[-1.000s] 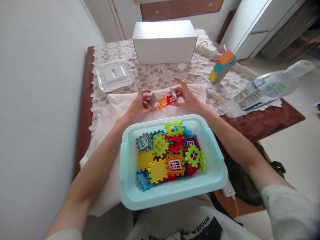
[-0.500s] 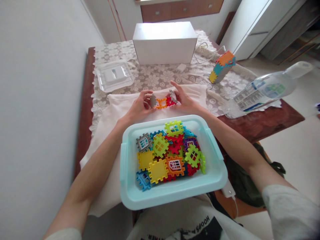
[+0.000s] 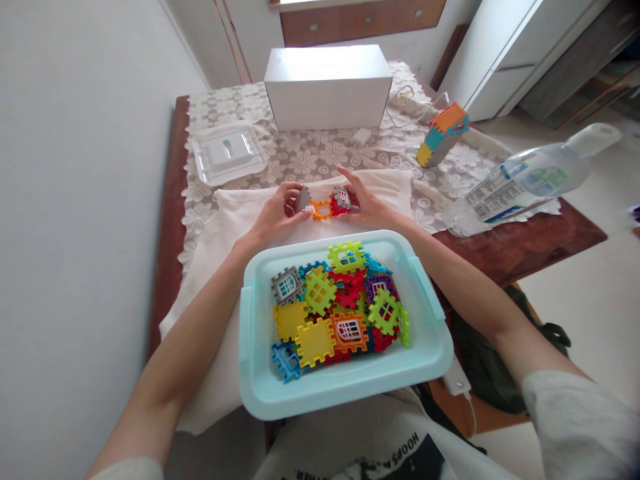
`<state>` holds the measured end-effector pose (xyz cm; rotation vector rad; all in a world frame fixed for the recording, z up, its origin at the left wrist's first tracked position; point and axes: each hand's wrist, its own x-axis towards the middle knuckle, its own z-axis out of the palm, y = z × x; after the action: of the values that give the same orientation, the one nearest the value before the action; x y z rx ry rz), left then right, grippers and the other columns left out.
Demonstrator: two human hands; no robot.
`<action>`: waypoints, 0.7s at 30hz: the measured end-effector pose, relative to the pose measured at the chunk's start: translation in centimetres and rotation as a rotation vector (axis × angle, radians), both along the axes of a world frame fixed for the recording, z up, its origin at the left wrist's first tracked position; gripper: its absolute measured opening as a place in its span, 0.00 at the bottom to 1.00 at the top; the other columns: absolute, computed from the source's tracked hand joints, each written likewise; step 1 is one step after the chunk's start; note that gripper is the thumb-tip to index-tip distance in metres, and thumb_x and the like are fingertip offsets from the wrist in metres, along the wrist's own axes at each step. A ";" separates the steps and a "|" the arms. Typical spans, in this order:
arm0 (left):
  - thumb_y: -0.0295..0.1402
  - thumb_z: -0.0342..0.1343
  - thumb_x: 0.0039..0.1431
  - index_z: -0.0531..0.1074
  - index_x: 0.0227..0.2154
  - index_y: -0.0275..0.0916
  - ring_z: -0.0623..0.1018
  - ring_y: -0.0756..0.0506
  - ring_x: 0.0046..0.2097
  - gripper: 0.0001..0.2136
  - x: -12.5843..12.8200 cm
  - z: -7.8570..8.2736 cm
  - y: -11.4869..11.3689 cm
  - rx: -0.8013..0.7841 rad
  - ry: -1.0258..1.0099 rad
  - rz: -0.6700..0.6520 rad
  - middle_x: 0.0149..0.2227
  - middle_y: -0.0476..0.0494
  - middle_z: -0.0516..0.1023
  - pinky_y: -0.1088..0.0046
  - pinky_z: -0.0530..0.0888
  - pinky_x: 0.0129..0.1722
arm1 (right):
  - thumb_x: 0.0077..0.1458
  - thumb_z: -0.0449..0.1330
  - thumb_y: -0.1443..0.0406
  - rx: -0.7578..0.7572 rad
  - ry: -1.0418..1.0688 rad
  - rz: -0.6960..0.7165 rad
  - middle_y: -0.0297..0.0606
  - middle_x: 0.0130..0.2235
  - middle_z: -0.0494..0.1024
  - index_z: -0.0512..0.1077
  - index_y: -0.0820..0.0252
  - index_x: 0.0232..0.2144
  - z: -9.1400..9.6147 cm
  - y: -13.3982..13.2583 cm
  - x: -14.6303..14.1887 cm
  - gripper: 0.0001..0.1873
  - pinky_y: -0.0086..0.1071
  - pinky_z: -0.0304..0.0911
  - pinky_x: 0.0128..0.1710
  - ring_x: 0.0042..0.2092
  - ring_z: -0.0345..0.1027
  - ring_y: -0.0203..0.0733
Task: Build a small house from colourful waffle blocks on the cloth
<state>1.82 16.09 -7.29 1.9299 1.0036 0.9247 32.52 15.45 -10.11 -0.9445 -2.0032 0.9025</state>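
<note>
Over the white cloth, my left hand is closed on a grey interlocking panel at the left end of a small joined group. An orange open-frame panel forms the middle of that group. At its right end are a red panel and a grey window panel, gripped by my right hand, whose index finger is raised. Exactly how the pieces interlock under the fingers is hidden. Nearer me stands a light-blue tub filled with several yellow, green, red, blue and orange panels.
A built block of panels stands at the back right, beside a large tilted clear bottle. A white box sits at the back. A clear plastic lid lies at the left on the lace tablecloth.
The grey window panel at the right end has turned and now faces me more, next to the red one. My right index finger has lowered slightly. Both hands keep their grip.
</note>
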 end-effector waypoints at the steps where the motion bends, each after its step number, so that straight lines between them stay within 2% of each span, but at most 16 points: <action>1: 0.32 0.70 0.60 0.72 0.59 0.45 0.81 0.47 0.40 0.25 0.0 0.0 0.0 0.016 0.022 0.007 0.51 0.42 0.83 0.71 0.78 0.37 | 0.60 0.76 0.56 0.001 0.000 0.004 0.42 0.56 0.79 0.39 0.40 0.87 -0.2 0.0 0.1 0.68 0.45 0.81 0.53 0.48 0.76 0.49; 6: 0.37 0.68 0.66 0.73 0.63 0.45 0.80 0.46 0.40 0.23 0.0 0.0 -0.1 0.110 0.142 -0.007 0.53 0.40 0.83 0.69 0.79 0.38 | 0.58 0.77 0.58 0.016 0.020 0.019 0.41 0.57 0.80 0.39 0.38 0.87 -0.7 0.1 0.3 0.70 0.46 0.82 0.53 0.50 0.77 0.51; 10: 0.40 0.69 0.67 0.74 0.65 0.44 0.80 0.46 0.40 0.25 0.2 0.2 -0.3 0.130 0.183 -0.016 0.56 0.38 0.84 0.66 0.80 0.41 | 0.57 0.78 0.57 -0.013 0.005 -0.001 0.40 0.54 0.80 0.40 0.38 0.87 -0.2 -0.1 0.1 0.70 0.45 0.81 0.51 0.48 0.77 0.50; 13: 0.39 0.70 0.67 0.74 0.66 0.45 0.79 0.46 0.38 0.27 0.3 0.3 -0.3 0.113 0.185 -0.027 0.57 0.37 0.84 0.65 0.82 0.41 | 0.56 0.78 0.54 -0.023 -0.014 -0.008 0.38 0.52 0.80 0.41 0.39 0.87 0.3 -0.2 -0.1 0.69 0.44 0.81 0.49 0.46 0.76 0.50; 18: 0.39 0.69 0.68 0.70 0.69 0.47 0.79 0.46 0.36 0.29 0.3 0.1 -0.5 0.075 0.181 -0.038 0.53 0.38 0.84 0.64 0.83 0.40 | 0.57 0.77 0.54 -0.027 -0.003 0.003 0.40 0.52 0.80 0.42 0.40 0.87 0.2 -0.1 0.0 0.69 0.46 0.80 0.49 0.45 0.76 0.50; 21: 0.40 0.66 0.71 0.68 0.71 0.47 0.79 0.45 0.36 0.29 0.3 -0.2 -0.4 0.075 0.193 -0.045 0.54 0.37 0.84 0.58 0.85 0.46 | 0.58 0.77 0.54 -0.024 -0.013 0.012 0.39 0.53 0.80 0.41 0.39 0.87 -0.1 0.2 0.2 0.68 0.44 0.80 0.50 0.45 0.76 0.48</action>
<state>2.17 15.66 -7.52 2.1282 1.0427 0.7709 32.73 15.64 -10.25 -0.9548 -2.0154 0.9307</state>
